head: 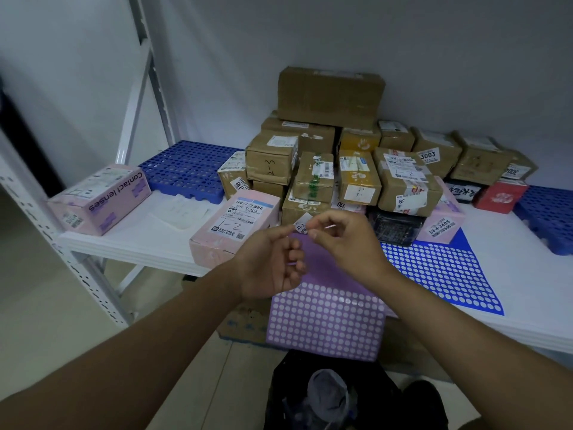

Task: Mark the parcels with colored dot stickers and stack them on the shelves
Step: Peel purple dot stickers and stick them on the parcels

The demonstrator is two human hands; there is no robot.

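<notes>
- Two hands meet above the purple sticker sheet (pixel 325 321), which hangs over the white shelf's (pixel 148 240) front edge.
- Left hand (pixel 269 265) — fingers curled, thumb and forefinger pinching a small white label (pixel 301 224).
- Right hand (pixel 344 240) pinches the same label's other edge.
- Parcels (pixel 331 156) are piled behind; a pink parcel (pixel 235 225) lies just left of the hands — a blue sticker sheet (pixel 443 271) lies right.

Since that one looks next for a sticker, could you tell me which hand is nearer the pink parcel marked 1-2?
Left. The left hand is beside the pink parcel; the right hand is farther right.
</notes>
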